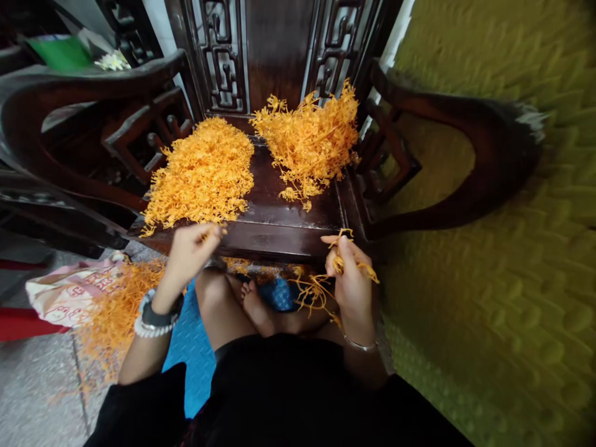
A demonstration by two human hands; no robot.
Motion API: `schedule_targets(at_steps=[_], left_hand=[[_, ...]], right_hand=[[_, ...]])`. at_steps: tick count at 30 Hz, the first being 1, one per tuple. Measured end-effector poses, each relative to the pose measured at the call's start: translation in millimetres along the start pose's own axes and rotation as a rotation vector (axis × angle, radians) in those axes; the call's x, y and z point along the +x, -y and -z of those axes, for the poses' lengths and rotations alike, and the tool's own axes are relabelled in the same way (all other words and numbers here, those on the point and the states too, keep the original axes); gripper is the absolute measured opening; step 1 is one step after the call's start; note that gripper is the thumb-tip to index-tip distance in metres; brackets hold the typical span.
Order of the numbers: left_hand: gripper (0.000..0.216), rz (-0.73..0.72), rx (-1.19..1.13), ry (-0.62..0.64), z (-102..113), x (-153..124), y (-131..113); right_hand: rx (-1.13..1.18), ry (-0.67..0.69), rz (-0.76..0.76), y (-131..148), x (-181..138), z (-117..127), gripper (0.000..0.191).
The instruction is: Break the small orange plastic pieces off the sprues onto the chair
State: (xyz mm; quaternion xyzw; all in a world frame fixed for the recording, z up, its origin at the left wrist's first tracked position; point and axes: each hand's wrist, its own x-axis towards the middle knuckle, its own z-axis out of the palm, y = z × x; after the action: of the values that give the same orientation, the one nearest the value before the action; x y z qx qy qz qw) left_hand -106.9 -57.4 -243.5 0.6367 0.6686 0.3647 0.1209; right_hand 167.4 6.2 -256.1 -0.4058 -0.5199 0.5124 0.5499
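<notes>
My right hand (352, 285) is closed on a bunch of thin orange strands (313, 293), which trail down to the left; a few ends poke out above and beside the fingers. My left hand (189, 253) is closed in a pinch at the seat's front edge, with a small orange piece (224, 229) at the fingertips. Just beyond it lies a dense heap of small orange pieces (205, 171) on the dark wooden chair seat (288, 239). To its right stands a looser, taller heap of tangled orange strands (314, 139), with flower-like ends.
Curved armrests (493, 158) flank the seat, and a carved backrest (279, 56) rises behind it. At floor level on the left, more orange strands (116, 304) spill beside a printed bag (69, 292). A textured green-yellow wall (488, 323) stands close on the right. Blue material (189, 354) lies under my legs.
</notes>
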Motion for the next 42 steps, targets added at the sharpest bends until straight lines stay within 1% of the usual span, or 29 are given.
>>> schedule_targets(at_steps=[1,3,5,6,7,9,11,14,16,18,20,22,25,27,29,30,31,32,33,35,36,38,40,42], left_hand=[[0.038,0.031,0.047,-0.058,5,18,8],[0.036,0.109,0.236,-0.163,14,54,22],[0.031,0.209,0.490,-0.229,20,84,33],[0.033,0.255,0.609,-0.252,21,96,36],[0.040,0.287,0.696,-0.266,22,106,39],[0.055,0.306,0.755,-0.287,22,120,42],[0.059,0.292,0.741,-0.306,20,128,44],[0.057,0.284,0.701,-0.275,15,134,44],[0.054,0.318,0.702,-0.241,12,134,44],[0.053,0.344,0.707,-0.223,10,132,43],[0.056,0.338,0.689,-0.250,9,127,41],[0.060,0.328,0.655,-0.304,10,123,39],[0.062,0.323,0.636,-0.373,13,117,37],[0.064,0.250,0.626,-0.414,13,112,32],[0.061,0.063,0.561,-0.445,7,101,21],[0.053,-0.059,0.502,-0.419,1,92,12],[0.044,-0.182,0.424,-0.361,-7,82,0],[0.035,-0.295,0.333,-0.288,-16,70,-13],[0.029,-0.387,0.240,-0.170,-27,58,-28],[0.027,-0.514,0.076,-0.010,-51,36,-58],[0.031,-0.555,0.016,0.070,-62,28,-71],[0.033,-0.580,-0.048,0.179,-79,18,-89],[0.023,-0.592,-0.073,0.261,-87,16,-97],[0.023,-0.616,-0.136,0.329,-85,18,-97]], right_hand=[[0.007,-0.017,-0.032,-7,5,0,0.034],[-0.033,-0.057,-0.057,-20,15,3,0.037],[-0.166,-0.083,-0.021,-33,28,9,0.038],[-0.239,-0.100,0.010,-38,34,13,0.037],[-0.303,-0.116,0.040,-44,40,16,0.036],[-0.376,-0.149,0.080,-53,51,24,0.031],[-0.380,-0.175,0.088,-61,59,29,0.029],[-0.381,-0.199,0.090,-67,65,34,0.029],[-0.381,-0.215,0.082,-68,66,36,0.029],[-0.371,-0.228,0.059,-68,65,37,0.033],[-0.349,-0.239,0.017,-68,64,38,0.042],[-0.322,-0.251,-0.026,-69,62,39,0.048],[-0.270,-0.262,-0.067,-69,59,40,0.049],[-0.231,-0.259,-0.088,-64,55,40,0.049],[-0.132,-0.219,-0.118,-55,48,38,0.049],[-0.057,-0.175,-0.138,-49,43,36,0.048],[0.028,-0.117,-0.158,-43,38,32,0.048],[0.110,-0.044,-0.174,-36,31,28,0.048],[0.181,0.037,-0.186,-29,24,23,0.049],[0.278,0.196,-0.198,-16,9,12,0.052],[0.318,0.264,-0.202,-10,2,7,0.053],[0.385,0.351,-0.221,-1,-8,0,0.054],[0.410,0.365,-0.249,4,-13,-1,0.053],[0.384,0.335,-0.281,5,-14,3,0.052]])
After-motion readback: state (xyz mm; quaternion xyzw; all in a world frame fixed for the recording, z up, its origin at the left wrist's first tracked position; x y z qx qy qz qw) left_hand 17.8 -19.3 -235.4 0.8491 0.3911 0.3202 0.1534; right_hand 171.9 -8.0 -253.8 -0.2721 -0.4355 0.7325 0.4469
